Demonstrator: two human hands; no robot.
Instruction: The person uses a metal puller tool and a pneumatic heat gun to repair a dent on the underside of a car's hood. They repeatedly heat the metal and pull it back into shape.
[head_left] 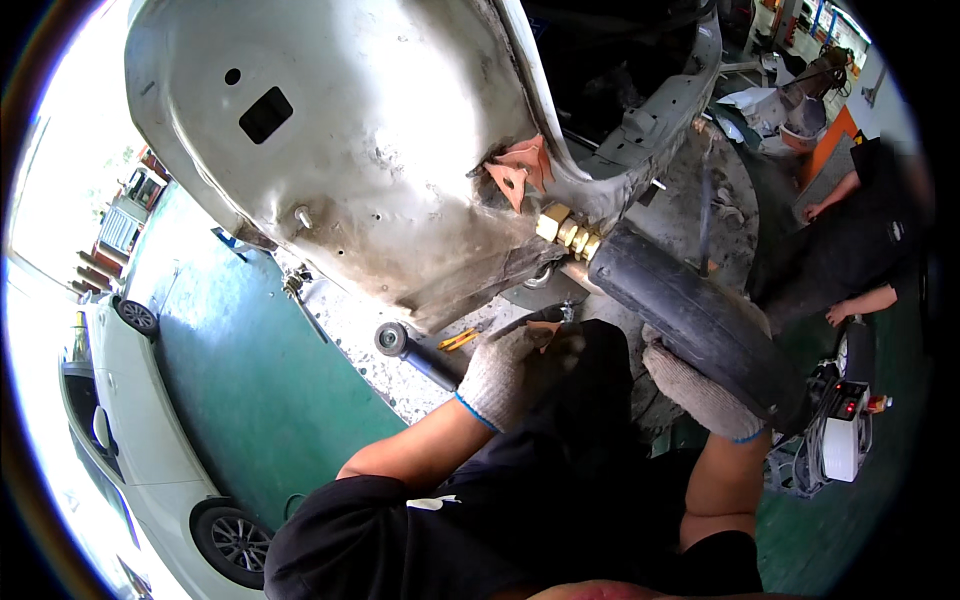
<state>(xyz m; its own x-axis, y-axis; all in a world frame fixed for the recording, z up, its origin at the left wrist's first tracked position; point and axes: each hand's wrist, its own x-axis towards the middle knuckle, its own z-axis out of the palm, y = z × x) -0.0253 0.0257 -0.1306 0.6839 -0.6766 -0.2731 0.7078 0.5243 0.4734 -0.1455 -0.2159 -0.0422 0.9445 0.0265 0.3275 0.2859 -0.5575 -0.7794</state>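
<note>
In my white-gloved right hand (700, 385) is a thick black cylindrical tool (690, 305); the fingers wrap round it from below. Its brass-coloured threaded end (568, 232) points up and left at the lower corner of a bare, scuffed car body panel (400, 150). Copper-coloured, pointed metal tabs (518, 168) with a hole stick out from the panel just above that end. My left hand (518, 370), gloved too, has its fingers closed round a small copper-coloured metal tab (545, 335) below the panel. Part of that tab is hidden by the fingers.
A black hammer-like tool (405, 350) and a yellow-handled tool (458, 340) lie left of my left hand. Another person (860, 230) stands at the right, near a wheeled machine with a red-lit display (850, 400). A white car (140, 430) is parked far left on green floor.
</note>
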